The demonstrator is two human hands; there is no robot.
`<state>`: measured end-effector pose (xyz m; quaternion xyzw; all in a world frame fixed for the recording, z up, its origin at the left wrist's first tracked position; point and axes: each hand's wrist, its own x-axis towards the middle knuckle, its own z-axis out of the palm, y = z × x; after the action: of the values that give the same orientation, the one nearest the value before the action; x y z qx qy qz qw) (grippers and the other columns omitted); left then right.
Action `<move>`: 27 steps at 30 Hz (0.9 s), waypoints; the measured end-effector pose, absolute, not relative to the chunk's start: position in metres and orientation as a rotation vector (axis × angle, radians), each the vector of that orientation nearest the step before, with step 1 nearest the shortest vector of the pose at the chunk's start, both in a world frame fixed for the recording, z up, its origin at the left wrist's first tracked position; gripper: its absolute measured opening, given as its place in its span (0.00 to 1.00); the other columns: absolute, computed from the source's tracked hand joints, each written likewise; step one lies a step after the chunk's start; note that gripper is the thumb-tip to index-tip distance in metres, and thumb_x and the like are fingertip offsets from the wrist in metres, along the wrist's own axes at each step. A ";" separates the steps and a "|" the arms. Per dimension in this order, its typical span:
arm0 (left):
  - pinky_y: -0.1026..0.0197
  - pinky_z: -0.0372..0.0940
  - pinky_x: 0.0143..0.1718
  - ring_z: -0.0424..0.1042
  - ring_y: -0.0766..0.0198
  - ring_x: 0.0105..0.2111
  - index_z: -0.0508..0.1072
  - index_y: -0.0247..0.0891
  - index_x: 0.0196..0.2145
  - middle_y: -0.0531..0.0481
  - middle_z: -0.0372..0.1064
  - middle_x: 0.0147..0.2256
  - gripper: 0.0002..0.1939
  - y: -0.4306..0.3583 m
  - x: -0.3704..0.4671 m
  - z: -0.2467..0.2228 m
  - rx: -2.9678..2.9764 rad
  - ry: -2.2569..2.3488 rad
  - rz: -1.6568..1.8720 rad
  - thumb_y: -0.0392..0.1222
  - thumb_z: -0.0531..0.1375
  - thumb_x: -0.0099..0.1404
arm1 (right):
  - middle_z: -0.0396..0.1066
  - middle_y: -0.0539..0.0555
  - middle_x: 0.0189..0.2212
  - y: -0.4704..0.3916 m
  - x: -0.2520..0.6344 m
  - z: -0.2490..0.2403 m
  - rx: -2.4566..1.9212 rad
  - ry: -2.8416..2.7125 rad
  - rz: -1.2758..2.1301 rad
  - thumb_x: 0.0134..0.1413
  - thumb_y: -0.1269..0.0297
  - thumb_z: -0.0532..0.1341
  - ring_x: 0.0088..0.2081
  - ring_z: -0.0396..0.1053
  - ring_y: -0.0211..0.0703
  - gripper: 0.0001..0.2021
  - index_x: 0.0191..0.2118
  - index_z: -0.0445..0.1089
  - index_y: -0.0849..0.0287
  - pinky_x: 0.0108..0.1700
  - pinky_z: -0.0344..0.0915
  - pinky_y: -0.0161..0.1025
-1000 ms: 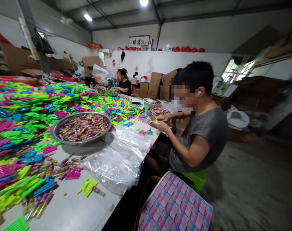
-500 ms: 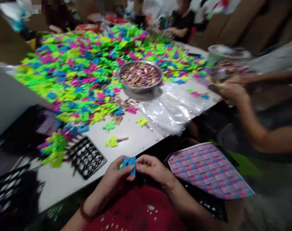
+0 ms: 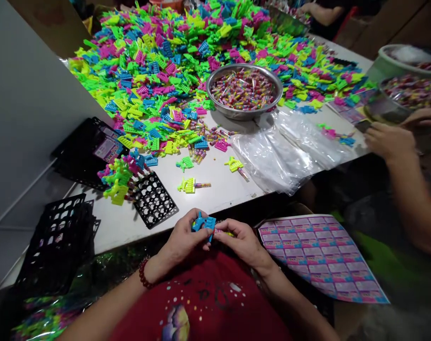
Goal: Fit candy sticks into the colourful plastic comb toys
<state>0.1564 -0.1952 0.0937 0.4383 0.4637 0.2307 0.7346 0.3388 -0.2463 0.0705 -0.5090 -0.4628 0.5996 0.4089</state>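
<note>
Close to my red shirt, my left hand [image 3: 187,234] pinches a blue slotted plastic toy piece [image 3: 210,222]. My right hand [image 3: 241,241] grips a small colourful tube [image 3: 217,231] against the blue piece's edge. Fingers cover most of that tube, so how far it sits in the piece cannot be seen. On the table in front lie a yellow toy piece [image 3: 188,185] with a tube [image 3: 203,185] sticking out and a second yellow piece [image 3: 234,164] likewise fitted. A loose green piece [image 3: 184,164] lies behind them.
A large heap of coloured toy pieces [image 3: 158,71] covers the table's back. A metal bowl [image 3: 244,113] holds many small tubes, beside clear plastic bags [image 3: 282,151]. Black perforated trays [image 3: 154,199] lie left; a printed sheet [image 3: 321,255] is at right. A co-worker's hand [image 3: 389,139] works at right.
The view has tilted down and turned left, so the table things sit further right. Both hands still hold the blue piece and tube together, with little visible shift.
</note>
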 end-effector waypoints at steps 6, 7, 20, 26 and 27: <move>0.70 0.66 0.23 0.69 0.72 0.20 0.64 0.38 0.40 0.56 0.68 0.29 0.19 -0.195 0.156 0.088 0.791 0.940 0.518 0.44 0.69 0.56 | 0.76 0.52 0.36 -0.246 0.337 0.072 -1.287 -1.214 1.454 0.60 0.55 0.63 0.38 0.71 0.42 0.12 0.40 0.77 0.57 0.41 0.65 0.37; 0.70 0.66 0.23 0.70 0.71 0.21 0.63 0.38 0.41 0.56 0.68 0.29 0.21 -0.195 0.157 0.087 0.751 0.935 0.543 0.44 0.69 0.56 | 0.76 0.52 0.35 -0.245 0.337 0.073 -1.295 -1.251 1.425 0.62 0.54 0.62 0.37 0.71 0.42 0.12 0.40 0.77 0.57 0.41 0.65 0.37; 0.66 0.70 0.26 0.72 0.65 0.27 0.65 0.38 0.55 0.51 0.69 0.31 0.28 -0.189 0.161 0.087 0.585 0.923 0.691 0.51 0.66 0.61 | 0.64 0.49 0.27 -0.243 0.330 0.043 -1.149 -0.844 1.654 0.60 0.44 0.61 0.28 0.59 0.38 0.20 0.41 0.73 0.57 0.32 0.58 0.35; 0.56 0.75 0.32 0.76 0.55 0.35 0.64 0.34 0.56 0.43 0.71 0.37 0.31 -0.188 0.159 0.084 0.521 0.859 0.723 0.62 0.56 0.67 | 0.66 0.49 0.27 -0.246 0.331 0.036 -1.124 -0.724 1.660 0.60 0.47 0.62 0.29 0.60 0.37 0.17 0.42 0.73 0.57 0.34 0.60 0.35; 0.55 0.75 0.32 0.76 0.55 0.36 0.64 0.34 0.56 0.42 0.70 0.38 0.31 -0.188 0.158 0.083 0.521 0.855 0.725 0.62 0.55 0.67 | 0.66 0.49 0.28 -0.247 0.331 0.035 -1.122 -0.721 1.659 0.61 0.48 0.62 0.29 0.60 0.37 0.16 0.42 0.73 0.57 0.34 0.60 0.35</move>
<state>0.1585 -0.1885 0.0835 0.2443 0.4008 0.3400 0.8149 0.3310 -0.2469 0.0353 -0.4610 -0.2962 0.6814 0.4852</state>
